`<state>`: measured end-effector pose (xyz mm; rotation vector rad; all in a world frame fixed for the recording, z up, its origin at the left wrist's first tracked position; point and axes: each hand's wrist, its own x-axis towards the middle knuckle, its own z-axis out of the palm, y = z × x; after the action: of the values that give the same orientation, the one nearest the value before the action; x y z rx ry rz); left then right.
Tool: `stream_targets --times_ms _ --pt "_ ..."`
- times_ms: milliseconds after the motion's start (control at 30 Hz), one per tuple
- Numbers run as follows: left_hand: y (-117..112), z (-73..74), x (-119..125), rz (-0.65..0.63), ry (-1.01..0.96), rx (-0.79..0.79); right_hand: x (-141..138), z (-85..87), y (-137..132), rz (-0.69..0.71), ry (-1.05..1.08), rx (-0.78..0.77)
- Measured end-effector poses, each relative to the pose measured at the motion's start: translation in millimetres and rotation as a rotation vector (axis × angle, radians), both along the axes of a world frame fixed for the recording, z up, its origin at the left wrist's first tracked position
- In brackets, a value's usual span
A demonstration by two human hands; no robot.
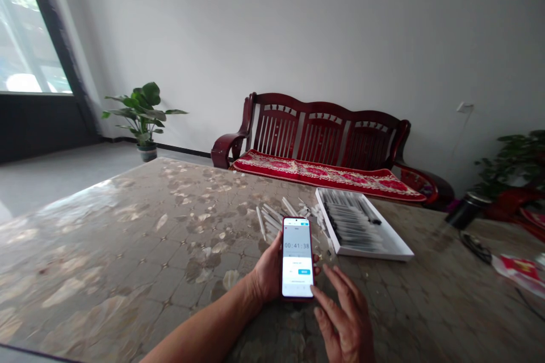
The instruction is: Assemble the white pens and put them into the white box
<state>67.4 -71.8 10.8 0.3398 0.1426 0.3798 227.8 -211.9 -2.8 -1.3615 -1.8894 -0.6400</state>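
My left hand [269,272] is wrapped round a smartphone [297,261] in a dark red case, held upright above the table. Its lit screen reads 00:41:38, with a blue button lower down. Just right of the phone, my right hand [347,315] has its fingers apart and holds nothing; a fingertip is at the screen's lower right edge. Behind the phone lie several loose whitish tubes [272,220], partly hidden by it. A shallow white box [395,238] to the right holds many clear, pen-like tubes [351,221] with dark parts.
The patterned table [128,261] fills the foreground. At its right are a black cylindrical container [468,211], a dark coiled cable [476,247] and a red and white packet [522,272]. Behind stands a red wooden bench [321,130]; a potted plant [145,113] is at left.
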Motion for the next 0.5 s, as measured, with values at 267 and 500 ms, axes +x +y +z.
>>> stream_targets --times_ms 267,500 --pt "-3.6 3.9 1.6 -0.043 -0.039 -0.002 -1.7 -5.1 6.8 -0.088 -0.038 -0.021" --pt "-6.3 4.4 2.3 -0.037 -0.013 -0.005 -2.4 -8.7 10.1 -0.111 -0.059 -0.058"
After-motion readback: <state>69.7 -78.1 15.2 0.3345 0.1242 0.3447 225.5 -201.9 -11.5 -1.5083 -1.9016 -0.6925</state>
